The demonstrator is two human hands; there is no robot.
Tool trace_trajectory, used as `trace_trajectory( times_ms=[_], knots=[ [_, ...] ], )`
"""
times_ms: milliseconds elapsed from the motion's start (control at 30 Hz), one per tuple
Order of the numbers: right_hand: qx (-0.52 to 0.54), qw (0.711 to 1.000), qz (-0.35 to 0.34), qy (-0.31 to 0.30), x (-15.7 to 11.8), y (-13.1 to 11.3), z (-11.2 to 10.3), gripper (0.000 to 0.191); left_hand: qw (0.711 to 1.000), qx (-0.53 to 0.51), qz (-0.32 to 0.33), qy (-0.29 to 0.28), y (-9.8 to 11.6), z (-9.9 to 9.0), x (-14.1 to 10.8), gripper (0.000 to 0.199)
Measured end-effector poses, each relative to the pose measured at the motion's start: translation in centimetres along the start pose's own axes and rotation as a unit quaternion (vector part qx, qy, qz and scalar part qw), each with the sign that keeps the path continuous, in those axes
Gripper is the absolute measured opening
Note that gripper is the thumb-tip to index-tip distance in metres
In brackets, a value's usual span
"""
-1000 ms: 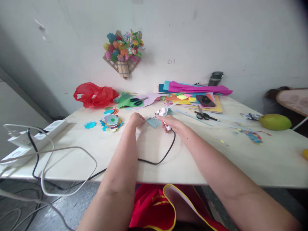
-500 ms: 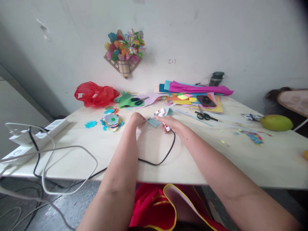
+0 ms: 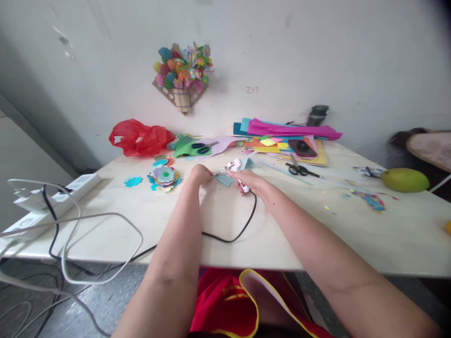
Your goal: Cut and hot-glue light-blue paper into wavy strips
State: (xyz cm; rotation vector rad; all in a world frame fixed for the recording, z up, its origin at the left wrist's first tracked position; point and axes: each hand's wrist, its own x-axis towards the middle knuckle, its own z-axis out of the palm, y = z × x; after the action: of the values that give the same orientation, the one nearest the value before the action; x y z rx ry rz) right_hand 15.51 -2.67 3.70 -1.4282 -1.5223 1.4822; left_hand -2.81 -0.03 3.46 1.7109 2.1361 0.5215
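Observation:
My right hand is wrapped round a white glue gun with a black cord trailing to the left. The gun's tip points left, over a pale blue piece of paper on the table. Close to that tip, my left hand has its fingers pinched together; what they hold, if anything, I cannot make out. Left of my left hand lies a stack of flower-shaped paper cutouts, with a single blue cutout beside it.
A white power strip with looping cables is at the table's left. Behind are a red plastic bag, blue-handled scissors and coloured sheets. Black scissors, a phone and a yellow-green fruit are to the right.

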Motion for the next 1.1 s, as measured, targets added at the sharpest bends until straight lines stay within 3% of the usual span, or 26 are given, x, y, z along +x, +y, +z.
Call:
trace_trajectory(
  times_ms=[633,1100],
  knots=[
    [0.006,1.000,-0.017,-0.019,0.29,0.34,-0.18,0.042,1.000,-0.001,-0.012,-0.001,0.05,-0.01,0.05,0.012],
    [0.011,0.999,-0.027,-0.037,0.47,0.46,-0.69,0.046,1.000,-0.001,-0.014,-0.007,0.04,0.03,0.15,0.019]
  ],
)
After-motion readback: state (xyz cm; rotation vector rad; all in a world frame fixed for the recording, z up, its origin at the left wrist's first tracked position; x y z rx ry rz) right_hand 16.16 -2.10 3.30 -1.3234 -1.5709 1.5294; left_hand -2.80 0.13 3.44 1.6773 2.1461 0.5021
